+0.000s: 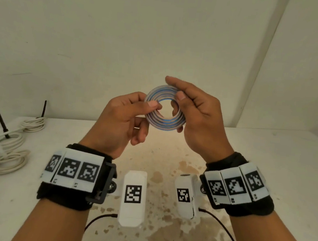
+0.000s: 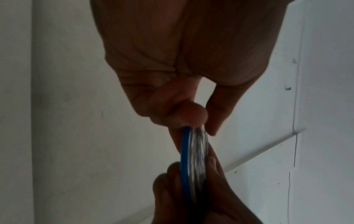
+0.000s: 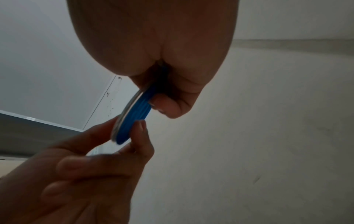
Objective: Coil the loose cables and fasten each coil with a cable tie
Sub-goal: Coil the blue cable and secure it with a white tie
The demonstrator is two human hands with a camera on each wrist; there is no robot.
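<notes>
Overhead, both hands (image 1: 166,117) pinch striped coil (image 1: 165,109); right-wrist view: underside seemingly blue.

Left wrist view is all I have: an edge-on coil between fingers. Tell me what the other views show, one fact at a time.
Observer: Head view shows the coil face-on: a flat blue-and-white spiral ring, held above the table.
Operator: Give me the grips.
Observer: Left hand pinches its left rim; right hand pinches the right rim.
Operator: Report the table.
Observer: White cable coils lie at its far left.
Operator: Check the far face.
Observer: Right wrist view shows it solid blue.
</notes>
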